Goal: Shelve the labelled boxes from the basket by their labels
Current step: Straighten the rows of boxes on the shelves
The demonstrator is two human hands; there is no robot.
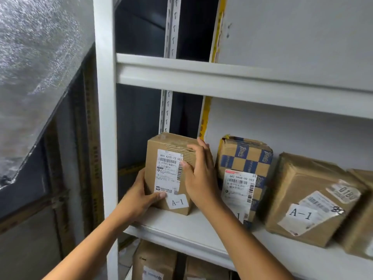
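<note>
A brown cardboard box (167, 172) with a shipping label and an "A-1" sticker stands upright at the left end of the white shelf (181, 229). My left hand (141, 197) grips its lower left side, thumb on the front. My right hand (198, 172) holds its right side, fingers over the top front corner. Beside it stands a blue-checkered box (245, 158) with a shipping label, then a brown box (306, 199) marked "A-1". The basket is out of view.
A white upright post (105, 118) bounds the shelf on the left. The shelf above (222, 77) looks bare. More cardboard boxes (155, 261) sit on the shelf below. Another brown box (361, 219) is at the right edge. Silvery sheeting (36, 57) hangs at the left.
</note>
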